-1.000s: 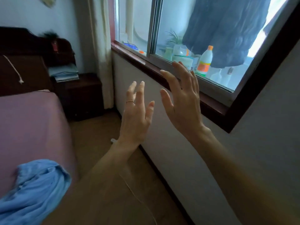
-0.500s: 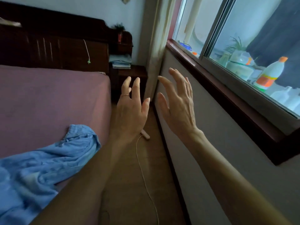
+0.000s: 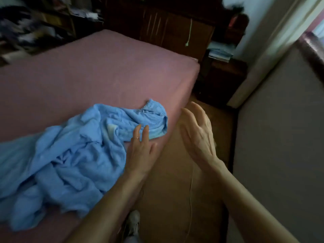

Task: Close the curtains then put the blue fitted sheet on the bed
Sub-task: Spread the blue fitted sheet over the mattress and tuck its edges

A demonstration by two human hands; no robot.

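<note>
The blue fitted sheet (image 3: 70, 155) lies crumpled on the near right part of the bed (image 3: 98, 71), which has a pink cover. My left hand (image 3: 142, 148), fingers straight, is over the bed's right edge with its fingertips at the sheet's corner; whether they touch the cloth is unclear. My right hand (image 3: 198, 135) hovers open over the floor strip beside the bed, holding nothing. A pale curtain (image 3: 273, 51) hangs bunched in the far right corner by the window edge.
A dark wooden headboard (image 3: 175, 30) stands at the far end, with a nightstand (image 3: 220, 78) carrying folded items beside it. A grey wall (image 3: 280, 137) bounds the narrow wooden floor (image 3: 175, 190), where a thin cable runs. Cluttered shelves stand at far left.
The view has swung left and down from the window to the bed. Both hands have dropped lower; the left one has come to the blue sheet's corner.
</note>
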